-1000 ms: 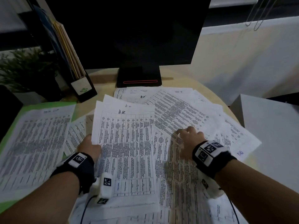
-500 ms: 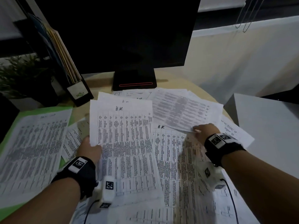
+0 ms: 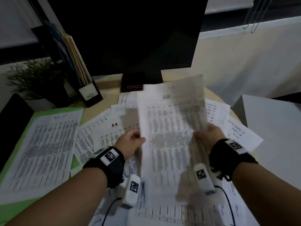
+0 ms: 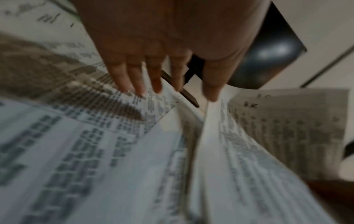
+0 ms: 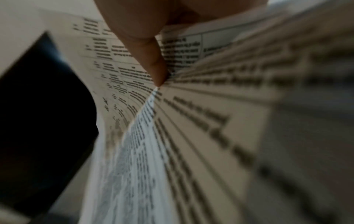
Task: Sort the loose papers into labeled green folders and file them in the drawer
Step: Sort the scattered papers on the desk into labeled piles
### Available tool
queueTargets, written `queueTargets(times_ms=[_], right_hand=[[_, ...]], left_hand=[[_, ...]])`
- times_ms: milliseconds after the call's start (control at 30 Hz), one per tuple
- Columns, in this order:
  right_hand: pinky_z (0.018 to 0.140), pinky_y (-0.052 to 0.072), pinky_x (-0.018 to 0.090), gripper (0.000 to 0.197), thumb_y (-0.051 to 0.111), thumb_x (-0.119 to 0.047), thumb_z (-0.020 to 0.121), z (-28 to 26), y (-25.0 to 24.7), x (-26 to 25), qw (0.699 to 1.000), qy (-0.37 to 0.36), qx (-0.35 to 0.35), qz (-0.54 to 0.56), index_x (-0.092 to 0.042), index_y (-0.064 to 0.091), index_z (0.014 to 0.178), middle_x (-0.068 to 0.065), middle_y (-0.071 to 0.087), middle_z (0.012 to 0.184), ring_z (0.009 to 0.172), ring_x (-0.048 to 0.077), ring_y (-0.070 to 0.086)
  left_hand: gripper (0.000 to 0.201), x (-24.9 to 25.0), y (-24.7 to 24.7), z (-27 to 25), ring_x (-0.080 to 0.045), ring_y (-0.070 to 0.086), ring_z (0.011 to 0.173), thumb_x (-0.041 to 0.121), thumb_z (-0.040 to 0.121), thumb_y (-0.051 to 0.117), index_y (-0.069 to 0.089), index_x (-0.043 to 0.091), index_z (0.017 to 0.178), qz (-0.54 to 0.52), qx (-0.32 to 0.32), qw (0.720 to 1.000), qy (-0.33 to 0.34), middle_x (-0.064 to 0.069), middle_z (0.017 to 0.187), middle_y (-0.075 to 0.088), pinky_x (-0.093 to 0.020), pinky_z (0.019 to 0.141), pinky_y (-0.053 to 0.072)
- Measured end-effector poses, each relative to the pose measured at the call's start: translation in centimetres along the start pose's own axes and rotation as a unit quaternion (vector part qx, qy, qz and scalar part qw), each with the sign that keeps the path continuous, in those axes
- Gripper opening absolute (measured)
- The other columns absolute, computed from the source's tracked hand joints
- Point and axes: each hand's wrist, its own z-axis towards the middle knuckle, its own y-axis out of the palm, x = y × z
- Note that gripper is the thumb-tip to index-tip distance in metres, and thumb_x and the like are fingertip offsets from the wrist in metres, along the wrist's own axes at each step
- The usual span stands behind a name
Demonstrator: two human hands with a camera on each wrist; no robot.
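Two hands up over the desk (image 3: 104, 86) — left hand (image 3: 130, 142) and right hand (image 3: 207, 136) each pinching a side of blurry printed sheets (image 3: 169, 128), above loose papers (image 3: 104, 132); green folder (image 3: 53, 112) far left.

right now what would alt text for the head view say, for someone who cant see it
Both hands, left hand and right hand, hold printed sheets raised over a desk strewn with loose papers. A green folder lies at left, a dark monitor behind.
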Motion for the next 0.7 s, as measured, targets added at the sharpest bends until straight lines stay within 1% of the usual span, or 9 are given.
queueTargets(times_ms=[67,133,200,267,333,400,533,633,700], right_hand=[[0.08,0.048,0.033,0.031,0.066,-0.004,0.082,1.2,-2.4,1.1,0.998,0.046,0.044,-0.03,-0.005,0.063,0.113,0.013,0.064,0.096,0.082,0.025,0.058],[0.08,0.047,0.033,0.034,0.067,-0.007,0.083,1.8,-4.1,2.5,0.989,0.09,0.027,-0.118,-0.003,0.061,0.117,0.015,0.062,0.098,0.084,0.029,0.057],[0.087,0.049,0.037,0.035,0.067,-0.015,0.085,2.0,-5.0,3.9,0.971,0.102,-0.005,-0.215,-0.003,0.06,0.117,0.015,0.062,0.1,0.09,0.031,0.059],[0.091,0.05,0.042,0.037,0.067,-0.02,0.085,1.9,-5.2,4.5,0.966,0.093,-0.008,-0.241,-0.003,0.061,0.116,0.017,0.065,0.104,0.095,0.032,0.061],[0.091,0.05,0.042,0.036,0.066,-0.021,0.086,2.0,-5.2,4.8,0.965,0.081,-0.008,-0.248,-0.003,0.06,0.117,0.019,0.065,0.11,0.096,0.033,0.062],[0.087,0.049,0.033,0.035,0.065,-0.019,0.087,2.0,-5.1,4.7,0.962,0.079,-0.015,-0.262,-0.004,0.058,0.119,0.018,0.064,0.113,0.091,0.028,0.06],[0.087,0.049,0.035,0.034,0.061,-0.017,0.09,2.1,-4.6,4.6,0.956,0.076,-0.025,-0.283,-0.005,0.057,0.121,0.017,0.064,0.115,0.099,0.031,0.061],[0.089,0.05,0.037,0.03,0.057,-0.017,0.092,2.0,-4.2,4.2,0.95,0.071,-0.024,-0.304,-0.004,0.058,0.119,0.018,0.064,0.113,0.1,0.033,0.061],[0.089,0.049,0.037,0.029,0.056,-0.017,0.092,1.9,-4.1,4.0,0.947,0.073,-0.027,-0.313,-0.005,0.058,0.119,0.018,0.064,0.114,0.101,0.033,0.06]], left_hand=[[0.068,-0.6,-0.1,0.3,-0.025,0.048,0.125,0.051,0.08,0.067,0.041,0.026,0.138,0.185,0.021,0.981,-0.053,-0.001,0.143,0.041,-0.043,0.101,0.044],[0.101,-1.2,-0.2,0.4,-0.033,0.035,0.136,0.069,0.067,0.067,0.025,0.023,0.147,0.33,0.028,0.937,-0.113,-0.008,0.153,0.023,-0.05,0.107,0.037],[0.122,-1.4,0.3,0.3,-0.037,0.026,0.139,0.082,0.057,0.063,0.014,0.02,0.151,0.375,0.022,0.918,-0.132,-0.011,0.155,0.015,-0.052,0.109,0.034],[0.128,-1.5,1.0,0.1,-0.039,0.027,0.138,0.087,0.053,0.058,0.014,0.016,0.15,0.382,0.029,0.916,-0.12,-0.014,0.154,0.017,-0.053,0.108,0.035],[0.123,-1.5,1.6,0.0,-0.037,0.031,0.137,0.088,0.057,0.056,0.02,0.014,0.149,0.385,0.022,0.915,-0.113,-0.015,0.152,0.022,-0.05,0.107,0.037],[0.109,-1.4,2.2,-0.2,-0.032,0.04,0.131,0.082,0.064,0.058,0.031,0.013,0.144,0.389,0.004,0.916,-0.095,-0.013,0.147,0.032,-0.045,0.104,0.041],[0.063,-1.0,3.3,-0.4,-0.02,0.059,0.101,0.053,0.073,0.072,0.05,0.015,0.12,0.345,-0.021,0.937,-0.059,-0.003,0.116,0.059,-0.035,0.086,0.052],[0.034,-0.8,3.8,-0.2,-0.015,0.061,0.087,0.034,0.075,0.075,0.053,0.02,0.097,0.305,-0.023,0.949,-0.07,0.003,0.096,0.062,-0.031,0.08,0.054],[0.017,-0.2,3.8,-0.1,-0.016,0.058,0.085,0.021,0.083,0.07,0.053,0.02,0.087,0.281,-0.019,0.957,-0.072,0.003,0.089,0.058,-0.027,0.077,0.052]])
